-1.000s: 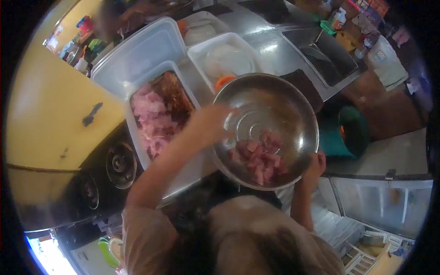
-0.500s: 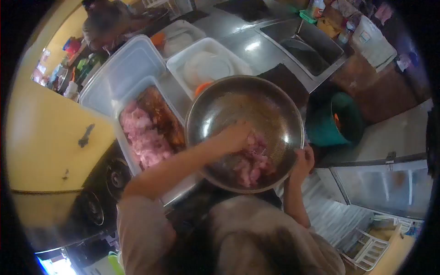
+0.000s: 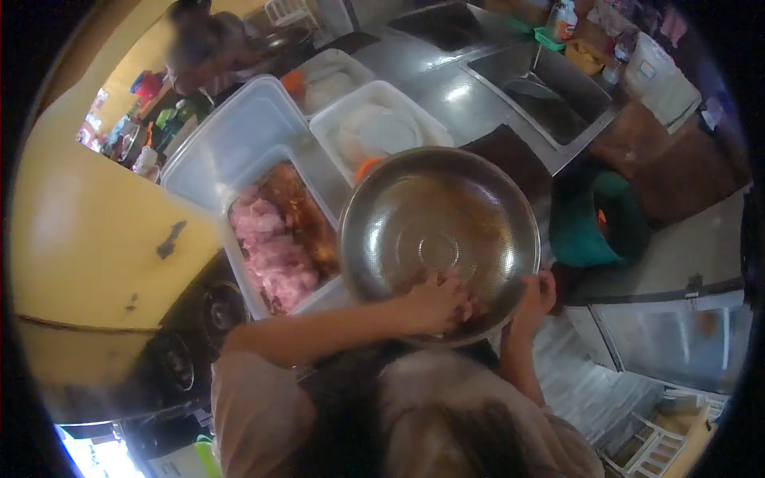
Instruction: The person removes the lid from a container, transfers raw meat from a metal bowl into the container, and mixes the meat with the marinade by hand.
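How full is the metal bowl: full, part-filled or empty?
Part-filled: pink meat pieces show beside the left hand in the metal bowl, whose inside is mostly bare. The hand may hide more.

Steel counter (image 3: 434, 94) ahead of you, shiny where bare. Left side carries an open plastic tub (image 3: 317, 203). Beyond it: white tray (image 3: 434, 132), second tray (image 3: 360, 72) just behind. Farther right, you have a dark flat piece (image 3: 519, 166) near the inset sink (image 3: 586, 137).
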`<action>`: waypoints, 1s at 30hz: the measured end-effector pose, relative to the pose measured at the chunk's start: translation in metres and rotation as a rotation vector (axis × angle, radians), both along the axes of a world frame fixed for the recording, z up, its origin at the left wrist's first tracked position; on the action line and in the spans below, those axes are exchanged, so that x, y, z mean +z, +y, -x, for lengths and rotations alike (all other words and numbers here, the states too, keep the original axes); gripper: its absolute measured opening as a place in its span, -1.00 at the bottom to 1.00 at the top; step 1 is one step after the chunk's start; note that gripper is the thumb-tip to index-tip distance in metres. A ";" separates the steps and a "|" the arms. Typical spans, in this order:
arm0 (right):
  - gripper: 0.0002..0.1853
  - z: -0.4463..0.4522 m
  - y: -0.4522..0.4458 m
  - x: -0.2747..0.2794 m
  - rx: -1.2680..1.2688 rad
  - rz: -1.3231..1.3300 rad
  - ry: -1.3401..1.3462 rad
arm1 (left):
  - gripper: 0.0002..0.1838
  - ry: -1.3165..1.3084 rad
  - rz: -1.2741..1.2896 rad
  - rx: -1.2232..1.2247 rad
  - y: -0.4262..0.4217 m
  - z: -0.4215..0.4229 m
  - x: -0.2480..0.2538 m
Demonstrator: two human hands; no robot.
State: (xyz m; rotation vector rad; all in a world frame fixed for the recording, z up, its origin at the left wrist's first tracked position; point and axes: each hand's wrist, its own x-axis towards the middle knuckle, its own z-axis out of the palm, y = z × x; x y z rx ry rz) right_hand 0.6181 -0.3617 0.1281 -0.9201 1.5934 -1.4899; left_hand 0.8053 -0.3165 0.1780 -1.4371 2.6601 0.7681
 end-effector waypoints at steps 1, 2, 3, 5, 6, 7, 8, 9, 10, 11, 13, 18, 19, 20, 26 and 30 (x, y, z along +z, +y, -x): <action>-0.79 0.002 0.000 -0.005 -0.005 0.007 0.023 | -0.47 0.016 0.044 -0.023 0.002 -0.002 0.000; -0.80 0.003 0.000 -0.008 0.004 0.006 -0.045 | -0.49 0.045 -0.051 -0.019 0.003 -0.004 0.000; -0.81 0.002 0.000 -0.008 0.012 0.006 -0.111 | -0.50 0.076 -0.144 -0.016 0.002 -0.006 0.011; -0.83 -0.001 0.000 -0.004 0.020 0.030 -0.153 | -0.52 0.112 -0.212 0.019 0.003 -0.008 0.015; -0.84 -0.004 0.001 0.003 0.018 0.053 -0.131 | -0.53 0.116 -0.188 0.049 0.005 -0.009 0.013; -0.85 -0.006 0.002 0.007 0.016 0.078 -0.109 | -0.53 0.119 -0.162 0.079 0.006 -0.009 0.012; -0.86 -0.005 0.001 0.006 0.035 0.083 -0.057 | -0.55 0.171 -0.344 0.091 0.002 -0.011 0.011; -0.87 -0.002 0.001 0.002 0.055 0.088 -0.005 | -0.56 0.223 -0.526 0.103 -0.006 -0.014 0.017; -0.88 0.001 0.000 -0.002 0.077 0.091 0.045 | -0.56 0.276 -0.709 0.115 -0.012 -0.018 0.024; -0.89 0.005 -0.002 -0.011 0.059 0.095 0.040 | -0.56 0.400 -0.757 0.181 -0.013 -0.022 0.033; -0.91 0.007 -0.007 -0.022 0.030 0.096 0.026 | -0.54 0.652 -0.845 0.321 -0.011 -0.033 0.047; -0.91 0.009 -0.005 -0.014 0.120 0.156 -0.052 | -0.51 0.871 -0.549 0.569 -0.012 -0.069 0.053; -0.91 0.008 -0.005 -0.014 0.119 0.133 -0.085 | -0.49 0.958 -0.563 0.639 -0.008 -0.079 0.069; -0.92 0.005 -0.005 -0.010 0.104 0.145 -0.087 | -0.46 0.992 -0.560 0.724 0.000 -0.089 0.095; -0.94 0.006 -0.005 -0.009 0.149 0.198 -0.072 | -0.52 1.121 -0.025 1.014 0.040 -0.169 0.108; -0.94 0.008 -0.006 -0.005 0.151 0.118 -0.042 | -0.66 1.025 0.062 1.262 0.060 -0.227 0.063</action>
